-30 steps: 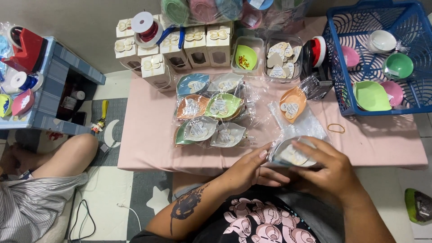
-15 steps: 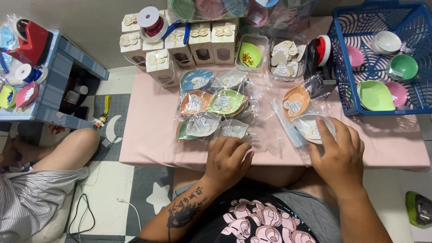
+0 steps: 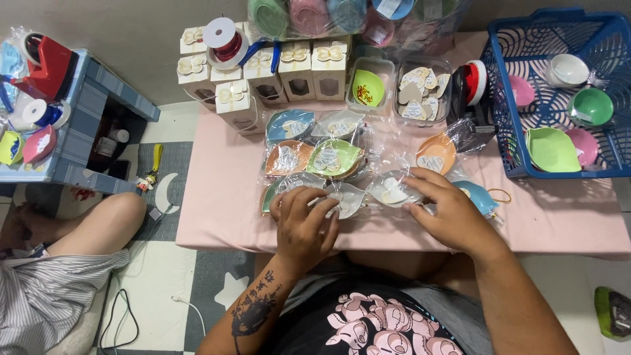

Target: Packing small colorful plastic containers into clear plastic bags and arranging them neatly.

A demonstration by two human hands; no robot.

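Several leaf-shaped dishes in clear bags lie in rows on a low pink table (image 3: 217, 197). My left hand (image 3: 303, 225) rests palm down on the front row, fingers over a pale bagged dish (image 3: 345, 199). My right hand (image 3: 447, 210) presses its fingertips on a grey bagged dish (image 3: 393, 189) at the right end of that row. A blue bagged dish (image 3: 477, 194) lies partly under my right hand, and an orange bagged dish (image 3: 436, 153) sits just beyond it. Neither hand grips anything.
A blue basket (image 3: 611, 98) with pink, green and white dishes stands at the right. Small white boxes (image 3: 263, 75), a ribbon spool (image 3: 220, 36) and a tray of heart tags (image 3: 420, 95) line the back. Another person's knee (image 3: 112, 217) is at the left, beside a grey shelf (image 3: 85, 125).
My right hand has set the grey bagged dish down at the end of the front row. My left hand has moved forward onto the row.
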